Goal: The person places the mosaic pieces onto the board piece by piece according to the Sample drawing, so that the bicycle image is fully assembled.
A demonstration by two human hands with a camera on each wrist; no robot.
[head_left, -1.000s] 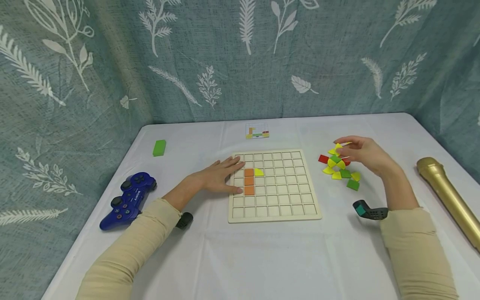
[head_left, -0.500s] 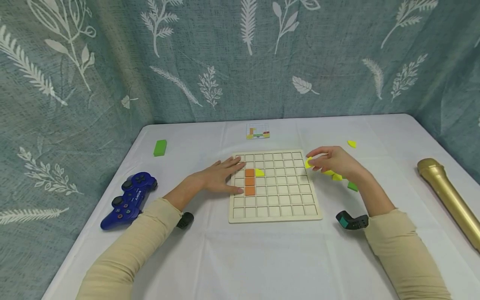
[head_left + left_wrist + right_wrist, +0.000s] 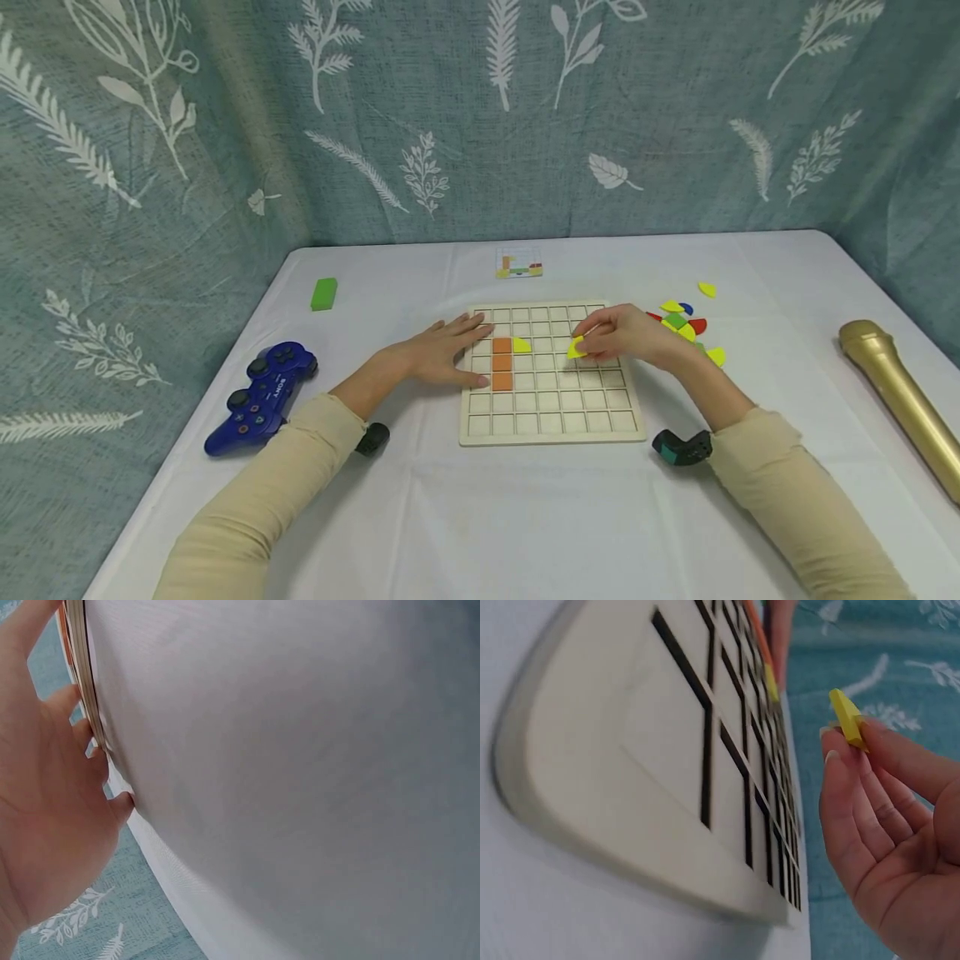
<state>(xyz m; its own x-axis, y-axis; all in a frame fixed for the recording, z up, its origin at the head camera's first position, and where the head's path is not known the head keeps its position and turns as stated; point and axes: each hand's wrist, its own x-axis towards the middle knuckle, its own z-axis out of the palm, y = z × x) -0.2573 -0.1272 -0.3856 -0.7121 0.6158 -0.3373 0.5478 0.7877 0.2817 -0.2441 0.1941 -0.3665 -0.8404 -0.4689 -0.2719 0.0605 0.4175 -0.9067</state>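
A wooden grid board (image 3: 553, 440) lies on the white table. Three orange squares (image 3: 502, 363) stand in a column in its left part, with a yellow quarter-round tile (image 3: 522, 345) beside the top one. My left hand (image 3: 435, 354) rests with spread fingers on the board's left edge. Over the right half of the board, my right hand (image 3: 626, 336) pinches another yellow tile (image 3: 847, 718) between thumb and fingertips. In the right wrist view that tile is held apart from the board.
Right of the board lies a loose pile of coloured tiles (image 3: 677, 321), with a lone yellow tile (image 3: 707, 289) behind it. A small pattern card (image 3: 519, 263) lies beyond the board. A green block (image 3: 324, 294) and blue game controller (image 3: 262, 398) are left; a gold microphone (image 3: 896, 400) is right.
My right hand has moved left from the tile pile to above the board, carrying a yellow tile. One yellow tile now lies apart behind the pile. The left hand stays put.
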